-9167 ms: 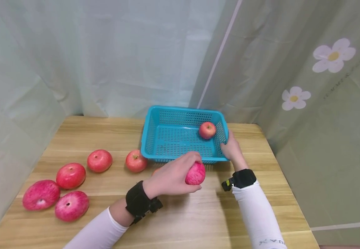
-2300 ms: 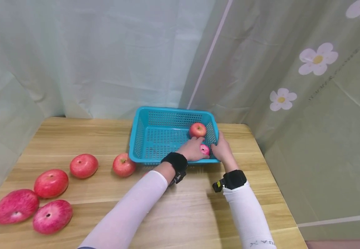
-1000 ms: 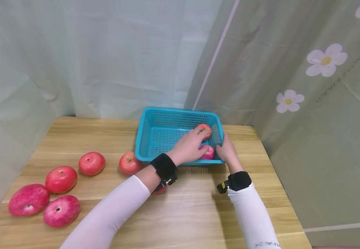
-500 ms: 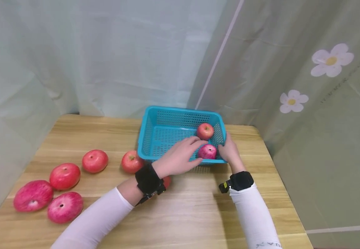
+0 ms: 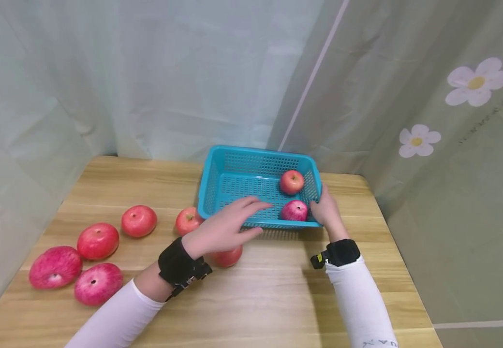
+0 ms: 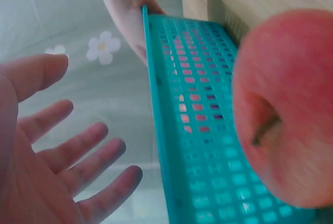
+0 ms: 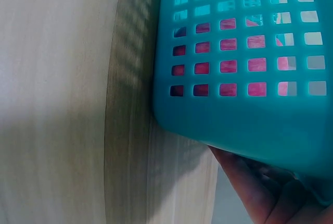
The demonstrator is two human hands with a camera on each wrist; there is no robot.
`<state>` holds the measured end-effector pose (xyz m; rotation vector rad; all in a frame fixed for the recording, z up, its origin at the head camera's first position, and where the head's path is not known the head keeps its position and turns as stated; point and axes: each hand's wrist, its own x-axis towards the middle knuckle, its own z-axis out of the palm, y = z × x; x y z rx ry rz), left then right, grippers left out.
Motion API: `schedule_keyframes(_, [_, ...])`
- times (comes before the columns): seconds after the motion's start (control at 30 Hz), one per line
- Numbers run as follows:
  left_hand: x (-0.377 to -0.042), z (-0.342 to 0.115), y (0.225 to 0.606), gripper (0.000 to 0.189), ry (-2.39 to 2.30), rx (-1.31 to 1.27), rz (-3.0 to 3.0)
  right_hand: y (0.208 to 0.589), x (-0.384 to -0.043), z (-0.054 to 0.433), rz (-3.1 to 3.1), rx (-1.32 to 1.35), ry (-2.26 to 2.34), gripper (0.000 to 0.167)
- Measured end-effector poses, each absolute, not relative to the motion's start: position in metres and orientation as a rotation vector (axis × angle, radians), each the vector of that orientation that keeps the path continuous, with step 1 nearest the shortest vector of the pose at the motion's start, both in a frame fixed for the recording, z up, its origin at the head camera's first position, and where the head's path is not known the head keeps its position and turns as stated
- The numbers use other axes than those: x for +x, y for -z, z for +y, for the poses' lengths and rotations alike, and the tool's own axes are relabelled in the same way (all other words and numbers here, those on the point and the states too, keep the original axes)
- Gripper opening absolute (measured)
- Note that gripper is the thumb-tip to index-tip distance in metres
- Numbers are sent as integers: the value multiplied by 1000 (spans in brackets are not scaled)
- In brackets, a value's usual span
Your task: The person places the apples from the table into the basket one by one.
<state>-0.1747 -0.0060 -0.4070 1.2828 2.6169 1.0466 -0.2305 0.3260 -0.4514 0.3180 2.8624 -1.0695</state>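
A blue perforated plastic basket [image 5: 256, 152] stands at the back of the table. At its right end lie a red apple [image 5: 292, 182] and, nearer the front wall, a pinker apple [image 5: 294, 211]. My right hand [image 5: 327, 211] grips the basket's right rim, the thumb inside; its other fingers are mostly hidden in the head view. My left hand [image 5: 227, 227] hovers by the front rim with fingers spread, holding nothing. Beneath it sits an apple [image 5: 227, 256], partly covered, seen large with its stem in the left wrist view. Another apple [image 5: 188, 221] touches or nearly touches the basket's front left corner.
Several more apples lie on the left of the wooden table [image 5: 269, 299]: a red one [image 5: 139, 221], another red one [image 5: 98, 241], and two pinker ones near the left edge. A pale curtain [image 5: 190, 72] hangs close behind the basket.
My left hand carried the pinker apple into the basket, let go of it, and has drawn back left over the front rim. My right hand has stayed on the basket's right rim.
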Motion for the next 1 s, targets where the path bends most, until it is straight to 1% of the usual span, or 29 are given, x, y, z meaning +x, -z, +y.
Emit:
schedule_keyframes(0.23, [-167,-26,415,60,-1101,1245,2583,453,-229,330,2891,328,1061,75])
schedule_keyframes(0.5, [-157,-45,425,50,-1173,1236,2562,453,-230,326,2887,327,1064,75])
schedule_keyframes(0.7, [-151,-51,434,44,-1155,1220,2519,453,-230,326,2889,326,1056,74])
schedule_keyframes(1.0, [-148,-55,445,43,-1125,1167,2539,453,-231,324,2892,327,1044,74])
